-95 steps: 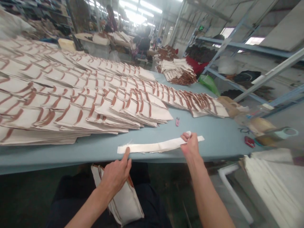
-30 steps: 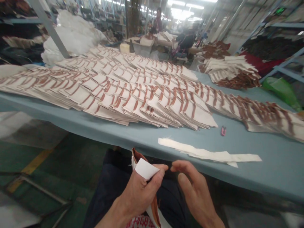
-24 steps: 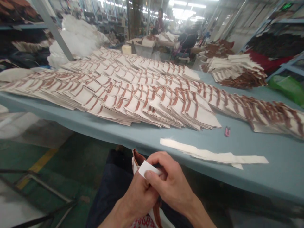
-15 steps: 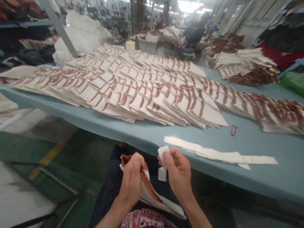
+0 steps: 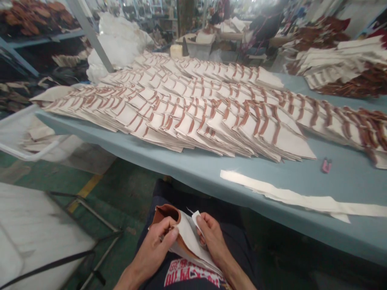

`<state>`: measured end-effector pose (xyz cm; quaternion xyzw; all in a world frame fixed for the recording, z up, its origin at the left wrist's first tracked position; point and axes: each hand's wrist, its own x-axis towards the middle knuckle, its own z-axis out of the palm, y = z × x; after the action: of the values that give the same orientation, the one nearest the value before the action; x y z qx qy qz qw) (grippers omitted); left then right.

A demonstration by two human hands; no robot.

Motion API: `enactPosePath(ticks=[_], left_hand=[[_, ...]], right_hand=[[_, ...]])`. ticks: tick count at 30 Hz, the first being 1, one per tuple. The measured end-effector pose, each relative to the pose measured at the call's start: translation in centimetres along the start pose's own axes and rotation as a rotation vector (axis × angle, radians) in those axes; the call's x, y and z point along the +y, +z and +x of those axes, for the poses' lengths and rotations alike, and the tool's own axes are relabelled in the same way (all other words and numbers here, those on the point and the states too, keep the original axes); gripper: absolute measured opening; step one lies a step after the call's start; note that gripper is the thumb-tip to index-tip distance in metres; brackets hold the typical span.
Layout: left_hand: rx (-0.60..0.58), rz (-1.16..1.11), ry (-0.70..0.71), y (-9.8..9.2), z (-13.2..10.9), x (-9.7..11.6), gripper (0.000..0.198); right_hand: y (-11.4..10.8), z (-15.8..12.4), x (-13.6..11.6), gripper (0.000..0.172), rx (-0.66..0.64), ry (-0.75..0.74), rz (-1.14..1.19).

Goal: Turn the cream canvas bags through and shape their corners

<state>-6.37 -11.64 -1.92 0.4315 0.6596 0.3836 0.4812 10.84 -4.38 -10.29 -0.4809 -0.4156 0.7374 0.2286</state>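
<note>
Over my lap, my left hand [image 5: 157,243] pinches the edge of an off-white fabric piece with brown trim [image 5: 189,227]. Its brown-lined top gapes into a rounded opening beyond my fingers. My right hand [image 5: 213,239] is closed on a small white strip [image 5: 196,216], held between thumb and forefinger close to the fabric's right side. I cannot tell whether the strip touches the fabric. A thin thread end shows by the strip.
On the blue-covered table [image 5: 205,171] lie overlapping rows of similar brown-trimmed pieces [image 5: 193,125]. Long cream strips [image 5: 287,195] rest near its front edge, with small pink thread snips [image 5: 326,165] behind. A white bin [image 5: 39,151] stands at left.
My right hand has moved down and left, bringing the white strip beside the fabric. The fabric's opening has widened under my left hand. The view has turned slightly left and downward.
</note>
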Motion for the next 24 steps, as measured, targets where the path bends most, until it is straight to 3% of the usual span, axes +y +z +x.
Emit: enactPosePath(ticks=[4, 9, 12, 15, 24], left_hand=[[0.014, -0.001, -0.092, -0.5, -0.1, 0.1, 0.042], [0.050, -0.139, -0.157, -0.9, 2.1, 1.2, 0.046], [0.025, -0.207, -0.155, -1.1, 3.2, 3.0, 0.046], [-0.025, -0.306, -0.134, -1.2, 3.7, 5.0, 0.046], [-0.073, -0.361, 0.021, -1.3, 4.0, 7.8, 0.048]], right_hand=[[-0.5, 0.1, -1.4, 0.063, 0.016, -0.072, -0.101], [-2.0, -1.9, -7.1, 0.043, 0.056, -0.239, -0.270], [-1.9, -4.2, -11.2, 0.034, 0.054, -0.383, -0.426], [-1.1, -5.8, -14.1, 0.035, -0.028, -0.406, -0.501], [0.7, -5.8, -18.1, 0.029, 0.019, -0.528, -0.604]])
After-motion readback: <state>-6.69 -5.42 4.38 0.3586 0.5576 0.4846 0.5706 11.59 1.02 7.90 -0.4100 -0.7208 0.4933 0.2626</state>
